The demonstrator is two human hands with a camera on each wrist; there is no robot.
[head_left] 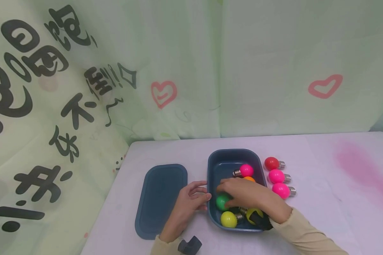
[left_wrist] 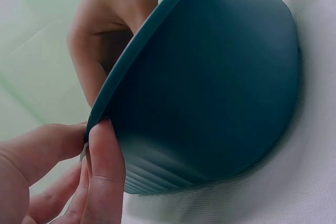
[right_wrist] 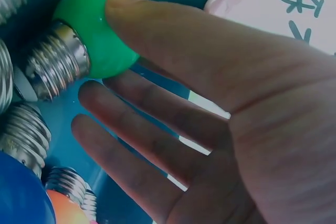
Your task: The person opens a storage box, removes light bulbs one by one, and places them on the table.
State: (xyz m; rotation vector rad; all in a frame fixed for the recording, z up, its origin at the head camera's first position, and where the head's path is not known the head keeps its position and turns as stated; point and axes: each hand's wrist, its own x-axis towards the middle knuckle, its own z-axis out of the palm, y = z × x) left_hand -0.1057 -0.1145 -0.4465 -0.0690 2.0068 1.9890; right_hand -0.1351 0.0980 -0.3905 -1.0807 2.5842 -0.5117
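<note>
A dark blue plastic box (head_left: 212, 166) holds several light bulbs with metal screw bases. My right hand (head_left: 244, 193) reaches into it; thumb and index finger grip a green light bulb (right_wrist: 100, 30), while the other fingers stretch out beside it. At the box's left side, my left hand (head_left: 193, 198) holds the rim (left_wrist: 118, 72), with one fingertip against the outer wall. Around the right hand lie a pink bulb (head_left: 246, 170), a partly hidden orange bulb (head_left: 249, 179), a yellow bulb (head_left: 228, 219) and a blue bulb (right_wrist: 23, 192).
A flat dark blue lid (head_left: 161, 198) lies on the white-covered table (head_left: 325, 219) left of the box. Right of the box, a red bulb (head_left: 271, 163) and two pink bulbs (head_left: 276, 176) stand in a column. A printed curtain (head_left: 261, 71) hangs behind.
</note>
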